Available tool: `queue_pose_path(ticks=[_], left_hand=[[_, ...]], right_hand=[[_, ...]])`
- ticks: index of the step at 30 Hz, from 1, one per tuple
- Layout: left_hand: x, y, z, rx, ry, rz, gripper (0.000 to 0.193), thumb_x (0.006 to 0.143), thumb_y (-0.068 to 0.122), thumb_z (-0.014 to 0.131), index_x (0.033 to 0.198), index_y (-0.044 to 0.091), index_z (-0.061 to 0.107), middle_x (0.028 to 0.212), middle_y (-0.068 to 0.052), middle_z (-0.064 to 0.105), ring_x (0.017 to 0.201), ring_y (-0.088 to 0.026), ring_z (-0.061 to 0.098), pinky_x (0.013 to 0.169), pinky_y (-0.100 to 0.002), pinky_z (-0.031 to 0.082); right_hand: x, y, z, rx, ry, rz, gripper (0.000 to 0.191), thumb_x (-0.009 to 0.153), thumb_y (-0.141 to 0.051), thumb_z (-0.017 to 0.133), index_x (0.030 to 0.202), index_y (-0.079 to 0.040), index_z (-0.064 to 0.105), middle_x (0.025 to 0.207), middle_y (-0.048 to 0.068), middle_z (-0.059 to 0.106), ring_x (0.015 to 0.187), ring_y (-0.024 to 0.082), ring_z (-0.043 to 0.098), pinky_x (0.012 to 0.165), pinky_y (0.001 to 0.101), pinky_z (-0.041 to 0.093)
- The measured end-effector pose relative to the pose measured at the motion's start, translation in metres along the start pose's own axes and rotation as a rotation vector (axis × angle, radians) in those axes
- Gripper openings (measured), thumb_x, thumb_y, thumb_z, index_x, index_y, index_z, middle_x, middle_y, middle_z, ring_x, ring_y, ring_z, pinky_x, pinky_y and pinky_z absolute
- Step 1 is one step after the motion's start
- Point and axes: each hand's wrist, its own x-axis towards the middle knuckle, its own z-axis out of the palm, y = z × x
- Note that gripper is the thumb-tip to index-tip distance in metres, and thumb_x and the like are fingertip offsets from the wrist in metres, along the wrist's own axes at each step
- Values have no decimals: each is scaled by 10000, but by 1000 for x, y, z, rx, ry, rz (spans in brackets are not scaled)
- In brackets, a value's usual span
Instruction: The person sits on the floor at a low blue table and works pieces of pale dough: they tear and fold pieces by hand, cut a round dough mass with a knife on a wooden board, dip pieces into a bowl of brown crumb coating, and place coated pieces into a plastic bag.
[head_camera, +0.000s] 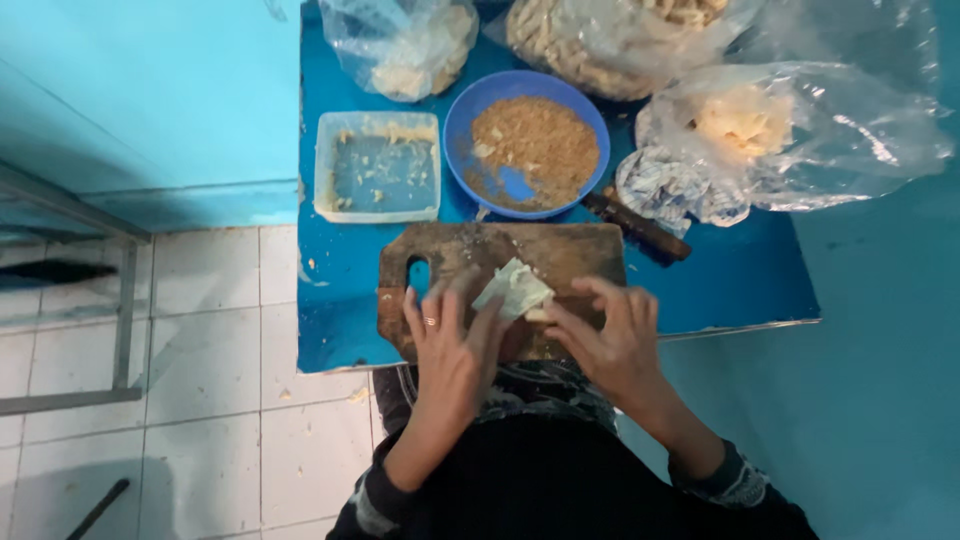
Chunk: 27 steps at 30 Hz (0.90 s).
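Two hands fold a pale wrapper over a wooden cutting board on a blue table.

The blue table (720, 270) fills the upper middle of the frame, with clear plastic bags (800, 130) of pale food along its top edge. Below them sit a blue bowl (465, 120) of brown crumbs and a clear square container (378, 165), upper centre. The wooden cutting board (560, 250) lies at centre. On it, the left hand (450, 345) and right hand (615, 335) meet around the pale wrapper (512, 288), which sits between the fingertips: the left fingers are spread, pressing its lower left edge, and the right fingers are curled, pinching its right corner.
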Motion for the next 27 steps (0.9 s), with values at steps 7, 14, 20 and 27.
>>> queue_pose_path(ticks=[7,14,20,27], left_hand=[[-1,-4,16,95,-68,157,274,856,124,636,1114,48,688,1185,-107,605,1185,-303,560,1141,-669,289],[-3,-4,16,91,-95,189,283,826,113,633,1097,52,688,1118,-99,608,1136,-298,580,1125,-685,293],[-1,-6,6,-4,-14,61,251,881,114,691,1130,87,715,1149,-57,628,1158,-276,588,1177,-679,290],[8,-4,3,109,74,-151,213,875,211,738,1028,64,728,1159,-125,611,1151,-340,537,1100,-667,258]], right_hand=[[14,50,-41,467,-317,89,202,808,-198,807,1001,-161,761,1179,57,709,1026,232,689,852,370,564],[141,142,-50,380,231,310,189,1012,104,686,1151,-14,738,1083,100,775,991,187,756,871,321,626],[160,148,-46,194,282,184,379,979,153,671,1328,6,685,1188,176,755,1095,262,751,942,342,619],[142,114,34,324,-149,14,446,835,9,717,1275,-7,641,1134,265,710,940,409,702,766,456,565]])
